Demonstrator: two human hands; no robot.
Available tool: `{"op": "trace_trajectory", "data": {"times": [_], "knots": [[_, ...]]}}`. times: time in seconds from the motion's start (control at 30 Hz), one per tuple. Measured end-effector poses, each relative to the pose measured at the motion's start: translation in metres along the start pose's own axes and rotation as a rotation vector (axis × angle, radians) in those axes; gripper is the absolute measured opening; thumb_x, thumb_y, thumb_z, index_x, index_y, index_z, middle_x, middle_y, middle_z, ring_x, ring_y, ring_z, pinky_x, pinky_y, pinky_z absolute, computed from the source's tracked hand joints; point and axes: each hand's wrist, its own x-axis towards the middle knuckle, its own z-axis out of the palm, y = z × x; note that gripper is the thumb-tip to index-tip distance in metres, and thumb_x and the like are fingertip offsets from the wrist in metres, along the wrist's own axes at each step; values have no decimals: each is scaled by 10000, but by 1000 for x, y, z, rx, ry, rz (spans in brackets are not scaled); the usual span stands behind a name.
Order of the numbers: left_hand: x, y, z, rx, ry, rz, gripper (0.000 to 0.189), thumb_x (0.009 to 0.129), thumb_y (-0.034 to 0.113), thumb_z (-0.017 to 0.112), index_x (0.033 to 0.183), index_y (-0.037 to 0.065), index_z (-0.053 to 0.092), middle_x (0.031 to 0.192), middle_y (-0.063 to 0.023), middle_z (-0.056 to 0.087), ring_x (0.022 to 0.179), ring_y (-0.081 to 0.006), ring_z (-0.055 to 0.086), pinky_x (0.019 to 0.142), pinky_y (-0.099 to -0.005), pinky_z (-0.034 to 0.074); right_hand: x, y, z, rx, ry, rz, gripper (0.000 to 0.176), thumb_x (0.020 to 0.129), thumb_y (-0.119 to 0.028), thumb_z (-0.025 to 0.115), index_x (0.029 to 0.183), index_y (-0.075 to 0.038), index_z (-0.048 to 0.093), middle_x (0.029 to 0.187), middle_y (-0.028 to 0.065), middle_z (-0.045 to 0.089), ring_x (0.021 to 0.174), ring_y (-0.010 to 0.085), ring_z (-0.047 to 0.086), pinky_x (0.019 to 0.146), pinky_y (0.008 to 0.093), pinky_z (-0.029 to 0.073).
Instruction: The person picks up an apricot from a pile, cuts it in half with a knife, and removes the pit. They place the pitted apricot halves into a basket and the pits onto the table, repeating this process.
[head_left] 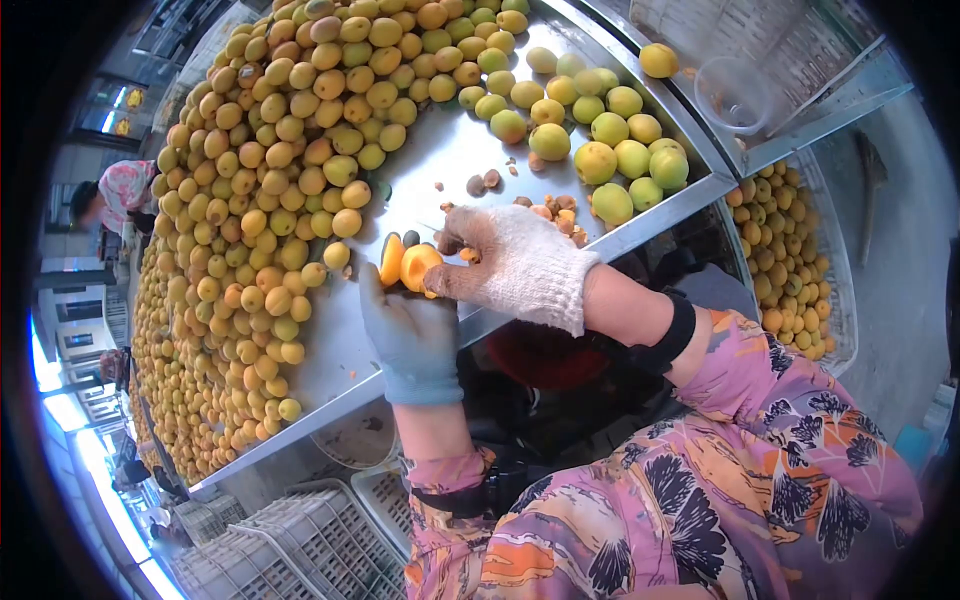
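Note:
My left hand [412, 335], in a grey-blue glove, is closed on an apricot half [391, 261] at the metal table's near edge. My right hand [515, 262], in a white knitted glove with brown-stained fingers, grips another apricot half [420, 269] whose orange flesh shows. The two halves are side by side, and a dark pit [411, 238] shows just beyond them. Small brown and orange scraps [562, 212] lie on the table past my right hand. A large heap of yellow-orange apricots [290, 130] rises beyond my left hand.
Greener apricots [632, 158] sit in the table's right corner, inside its raised metal rim [665, 212]. A crate of apricots [785, 255] stands to the right. White plastic crates [310, 530] are below left. A clear plastic bowl [733, 95] and another person [125, 190] are farther off.

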Motion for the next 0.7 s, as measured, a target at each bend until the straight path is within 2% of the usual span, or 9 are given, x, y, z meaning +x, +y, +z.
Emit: {"op": "trace_trajectory", "data": {"times": [0.13,0.2,0.23,0.27,0.33,0.43,0.47,0.53,0.7], "knots": [[-2,-1,0,8,-69,5,426,997,312,412,1269,-7,487,1201,-144,547,1156,-276,513,1016,-446,407,6,1,1,27,-79,88,379,836,-373,625,934,-8,623,788,191,653,786,327,660,717,398,510],[-3,3,-5,-15,-141,-67,376,979,217,450,1263,-27,492,1219,-161,564,1115,-285,562,974,-453,472,11,5,0,168,-88,189,361,859,-352,590,913,3,620,740,169,642,723,264,660,674,368,515],[-4,4,-6,-15,-141,-66,376,979,217,450,1263,-27,492,1219,-161,564,1115,-285,562,974,-453,472,9,16,3,253,-82,-42,349,863,-339,573,871,6,619,671,110,613,610,188,627,563,322,498],[-5,4,-7,16,-144,-77,370,975,207,452,1261,-24,497,1206,-161,575,1088,-281,578,937,-444,497,9,15,3,253,-83,-43,349,863,-339,573,871,6,619,671,110,613,610,188,627,563,322,498],[-4,5,-8,47,-147,-89,365,971,197,454,1259,-21,501,1193,-161,587,1061,-277,594,900,-436,521,10,14,4,550,-189,128,327,868,-333,573,825,-11,606,628,56,570,484,137,548,440,286,436],[1,3,-9,145,-113,-35,378,983,227,426,1275,-1,500,1197,-172,588,1064,-278,599,894,-443,521,9,5,-5,705,-301,256,291,874,-321,578,792,-42,578,590,14,513,403,99,442,364,274,354],[0,0,-5,222,-88,4,405,988,278,416,1278,9,503,1192,-167,589,1051,-271,603,893,-438,519,8,0,-6,705,-301,255,291,874,-321,578,792,-42,578,590,14,513,403,99,442,364,274,354],[-6,-6,7,300,-62,45,435,993,329,405,1282,20,506,1188,-161,589,1039,-264,608,892,-433,517,4,-11,-5,899,-310,532,277,895,-308,569,756,-69,543,562,6,475,388,81,396,344,265,315],[-14,-30,19,479,-31,227,640,972,581,351,1232,26,533,1105,-124,617,940,-211,616,863,-358,513,-3,-10,11,1228,-292,748,259,914,-301,570,775,-85,536,574,-1,458,378,84,367,338,269,284]]}}
